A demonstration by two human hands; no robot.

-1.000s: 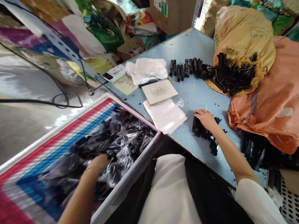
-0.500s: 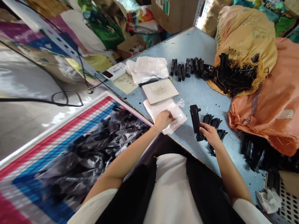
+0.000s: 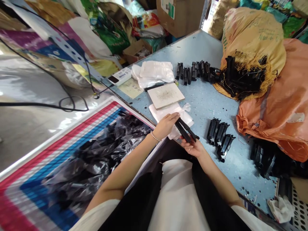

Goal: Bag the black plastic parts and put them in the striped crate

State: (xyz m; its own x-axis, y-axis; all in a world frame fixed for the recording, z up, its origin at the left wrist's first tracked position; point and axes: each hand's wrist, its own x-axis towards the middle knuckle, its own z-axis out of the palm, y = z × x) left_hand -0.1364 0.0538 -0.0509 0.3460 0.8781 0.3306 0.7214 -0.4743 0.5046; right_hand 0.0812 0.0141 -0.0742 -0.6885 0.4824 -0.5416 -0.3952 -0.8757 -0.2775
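My right hand grips the lower end of a black plastic part, a long housing with a slot along it. The part is tilted, its upper end by the fingertips of my left hand. The fingers of that hand are pressed together over a stack of clear plastic bags; what lies between them is hidden. A white board rests on the far side of the stack. Several more black plastic parts lie side by side on the blue table, to the right of my right hand.
A blue-striped basket of bagged black parts stands left of the table. A yellow sack spills black parts, beside an orange sack. More bags, a white device and a row of parts lie farther back.
My right hand has brought the black plastic part leftward off the table area to my left hand. My left hand has lifted slightly from the bag stack, fingers now at the part's upper end.
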